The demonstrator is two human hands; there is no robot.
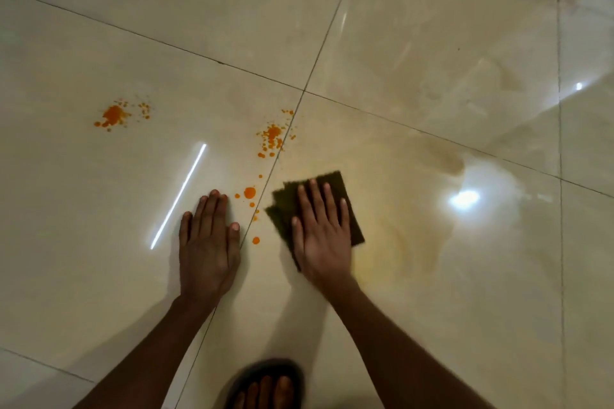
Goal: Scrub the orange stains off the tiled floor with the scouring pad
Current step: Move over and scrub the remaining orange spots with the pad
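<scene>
My right hand (324, 229) lies flat on a dark green scouring pad (335, 186), pressing it onto the cream tiled floor (432, 43) just right of a grout line. My left hand (207, 242) rests flat on the floor left of that line, fingers together, holding nothing. Orange stains show as a splatter at the far left (113, 114), a cluster by the grout line (272, 136), and a few drops (250, 192) between my hands. A pale yellow smear (388, 242) spreads on the tile right of the pad.
A foot in a dark sandal (265, 385) stands at the bottom edge between my forearms. Bright light reflections (463, 199) glare on the glossy tiles, and a brownish wet patch (445, 156) lies beyond the pad to the right.
</scene>
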